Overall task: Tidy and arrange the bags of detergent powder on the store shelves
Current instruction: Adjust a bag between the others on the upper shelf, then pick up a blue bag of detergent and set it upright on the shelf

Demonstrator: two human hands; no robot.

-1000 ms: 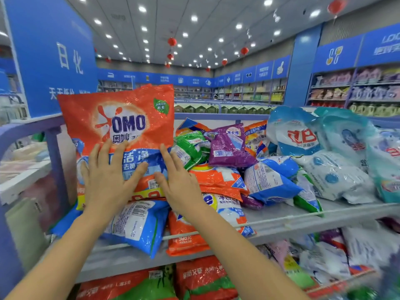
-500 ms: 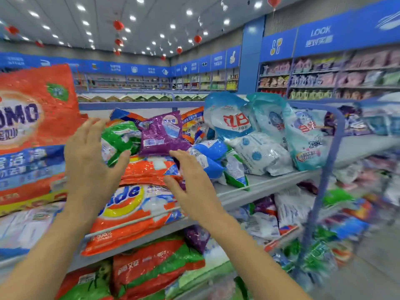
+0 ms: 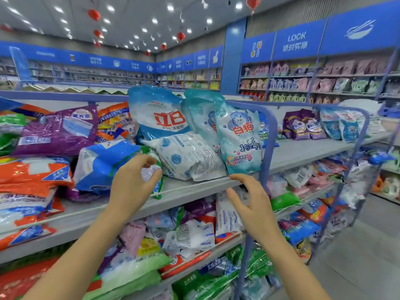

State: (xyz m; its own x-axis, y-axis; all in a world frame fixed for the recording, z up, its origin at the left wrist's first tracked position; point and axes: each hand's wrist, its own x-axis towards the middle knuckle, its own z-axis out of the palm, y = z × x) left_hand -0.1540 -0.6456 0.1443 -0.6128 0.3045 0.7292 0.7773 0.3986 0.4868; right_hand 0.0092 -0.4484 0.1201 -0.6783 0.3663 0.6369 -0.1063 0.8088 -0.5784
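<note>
Two hands reach toward the upper shelf (image 3: pixel 303 151) of a store rack. Since half a second ago the view has swung right: the large orange OMO bag is out of frame, and the turquoise bag (image 3: pixel 238 137) now stands near centre. The left hand (image 3: pixel 134 182), flat-fingered and further left before, now has its fingers curled just in front of the white bag (image 3: pixel 186 156), beside the blue bag (image 3: pixel 104 163). A pale crinkled corner shows between thumb and forefinger, but whether it is pinched cannot be told. The right hand (image 3: pixel 253 202), at the blue bag before, is now at the shelf edge just below the turquoise bag, its fingers spread and loosely bent, holding nothing. The white bag lies flat, while the turquoise bag stands upright against a blue post (image 3: pixel 268 148). A purple bag (image 3: pixel 56 131) and orange bags (image 3: pixel 32 174) are heaped to the left. Mixed bags (image 3: pixel 190 234) crowd the tiers below. Wall shelving (image 3: pixel 313 83) under blue signs (image 3: pixel 296 41) lines the room, and red lanterns (image 3: pixel 94 14) hang from the lit ceiling.
</note>
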